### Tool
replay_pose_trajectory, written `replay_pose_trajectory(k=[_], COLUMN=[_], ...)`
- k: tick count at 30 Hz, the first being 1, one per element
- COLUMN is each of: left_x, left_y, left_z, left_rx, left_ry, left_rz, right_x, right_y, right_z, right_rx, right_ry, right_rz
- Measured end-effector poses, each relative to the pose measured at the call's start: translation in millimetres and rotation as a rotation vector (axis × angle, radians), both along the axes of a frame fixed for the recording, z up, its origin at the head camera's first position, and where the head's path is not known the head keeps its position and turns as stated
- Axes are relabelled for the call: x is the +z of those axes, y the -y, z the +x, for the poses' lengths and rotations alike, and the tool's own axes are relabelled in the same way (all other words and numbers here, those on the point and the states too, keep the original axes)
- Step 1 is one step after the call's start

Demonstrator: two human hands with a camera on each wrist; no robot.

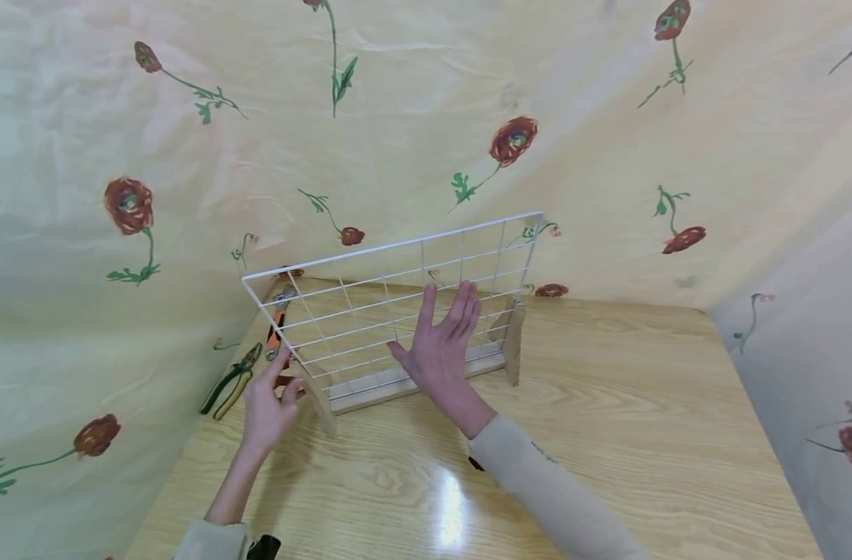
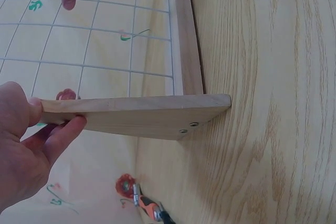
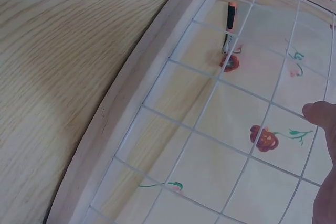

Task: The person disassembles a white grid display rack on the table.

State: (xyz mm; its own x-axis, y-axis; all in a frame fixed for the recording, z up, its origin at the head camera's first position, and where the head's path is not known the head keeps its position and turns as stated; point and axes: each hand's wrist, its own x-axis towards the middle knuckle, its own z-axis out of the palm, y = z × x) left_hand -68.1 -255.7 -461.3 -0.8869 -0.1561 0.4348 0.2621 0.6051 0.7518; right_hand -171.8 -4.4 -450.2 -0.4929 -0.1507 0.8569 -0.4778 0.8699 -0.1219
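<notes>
Sleeve (image 1: 538, 490) in pale cloth lies nearest, covering part of the table (image 1: 643, 389). Beyond it the right hand (image 1: 440, 350), fingers spread wide, masks the middle of the white wire grid (image 1: 398, 244); contact there cannot be confirmed. Left hand (image 1: 268, 412) pinches the wooden end panel (image 1: 319, 400) at the grid's left. Grid rises from a wooden rail (image 1: 366, 398) on the table. Pliers (image 1: 246, 364) and an orange-and-black tool (image 1: 277, 320) lie left of the assembly. Only the left wrist view shows two screws (image 2: 194, 124) in the panel's outer face. Wood-grain tabletop meets flower-patterned cream sheeting (image 1: 412, 155) behind.
</notes>
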Motion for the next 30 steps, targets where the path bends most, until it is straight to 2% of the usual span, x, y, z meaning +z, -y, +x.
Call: replay_pose_trajectory(k=[6,14,23,30], left_x=[1.4,0.2,-0.8,-1.6], left_y=[0.2,-0.6,-2.6,-2.3], left_z=[0.5,0.8,3.6,0.3], left_rx=[-0.018,-0.018,0.021,0.020], left_ry=[-0.017,-0.026,0.006,-0.044], left_rz=[0.003,-0.003,0.001,-0.023], right_x=[1.2,0.5,1.3,11.5], right_y=[1.8,3.5,4.8,3.8], right_z=[-0.3,-2.8,-1.0,-3.5], right_rx=[0.003,0.029,0.059,0.078], right_ry=[0.075,0.061,0.073,0.051], right_rz=[-0.013,-0.072,-0.091,-0.124])
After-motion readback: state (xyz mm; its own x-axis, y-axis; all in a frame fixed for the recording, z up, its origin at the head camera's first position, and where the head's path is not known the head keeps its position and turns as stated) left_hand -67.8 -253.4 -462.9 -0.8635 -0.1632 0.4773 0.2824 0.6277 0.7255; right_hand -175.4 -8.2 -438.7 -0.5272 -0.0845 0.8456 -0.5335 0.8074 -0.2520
